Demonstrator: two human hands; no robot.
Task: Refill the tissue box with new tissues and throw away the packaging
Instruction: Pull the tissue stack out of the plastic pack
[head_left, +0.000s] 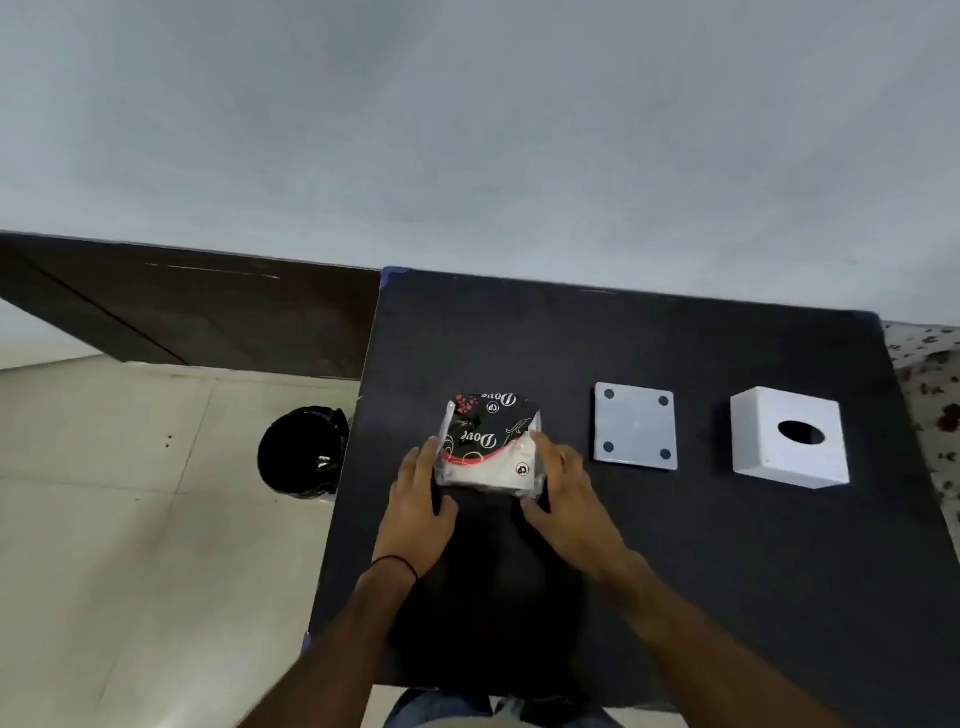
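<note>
A wrapped tissue pack (489, 447), black and white plastic with red trim, lies on the dark table (675, 571). My left hand (418, 506) grips its left side and my right hand (569, 499) grips its right side. To the right lies the white base plate (635, 433) of the tissue box, its four dark round feet facing up. Further right stands the white cube tissue box cover (788, 437) with a dark oval slot on top.
A black-lined waste bin (304, 452) stands on the tiled floor just left of the table's left edge. A dark wall panel runs behind the bin. A speckled surface (930, 395) borders the table on the right.
</note>
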